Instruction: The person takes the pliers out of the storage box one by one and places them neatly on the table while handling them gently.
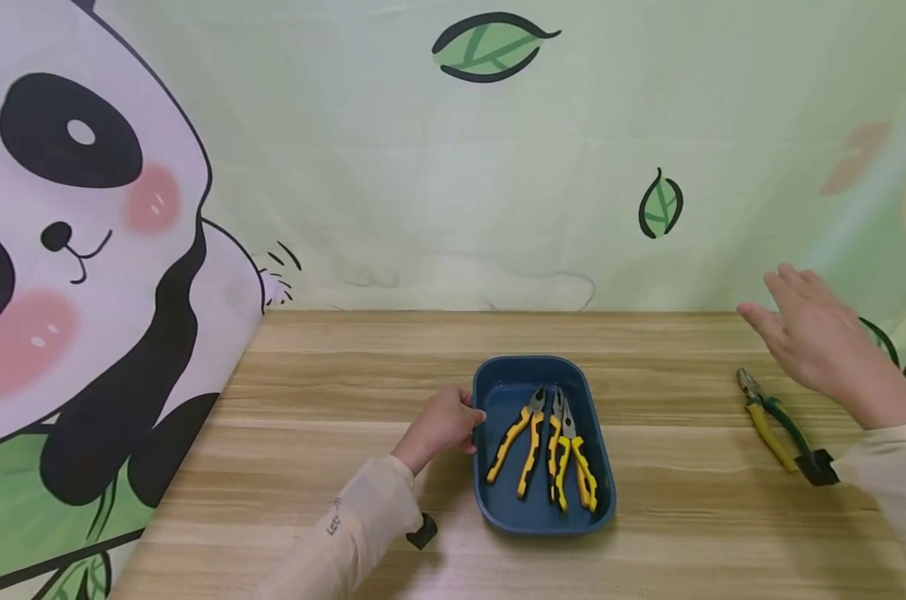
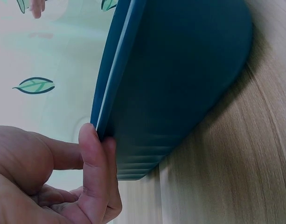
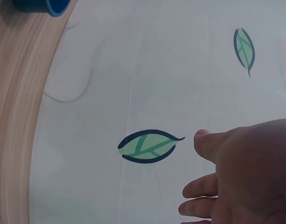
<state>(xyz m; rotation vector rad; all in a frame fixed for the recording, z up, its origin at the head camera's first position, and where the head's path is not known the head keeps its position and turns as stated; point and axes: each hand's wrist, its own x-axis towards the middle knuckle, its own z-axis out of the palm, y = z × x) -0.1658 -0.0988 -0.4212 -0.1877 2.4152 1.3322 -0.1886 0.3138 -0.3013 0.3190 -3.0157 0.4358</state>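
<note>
A dark blue plastic tray [image 1: 508, 512] stands on the wooden table with several pairs of yellow-and-black pliers [image 1: 531, 446] lying in it. At its left rim my left hand [image 1: 445, 421] pinches the edge between thumb and fingers. The left wrist view shows those fingers [image 2: 94, 163] at the tray's rim from outside. My right hand [image 1: 816, 333] is raised over the right side of the table, fingers extended, holding nothing. Below it lies a pair of pliers [image 1: 771, 417] with one yellow and one green handle, its jaws pointing to the back.
The wooden table [image 1: 332, 358] ends at a fabric backdrop [image 1: 392, 183] printed with a panda and leaves. Black pieces [image 1: 422, 532] hang under both sleeves; the right one overlaps the end of the loose pliers' handle in the head view.
</note>
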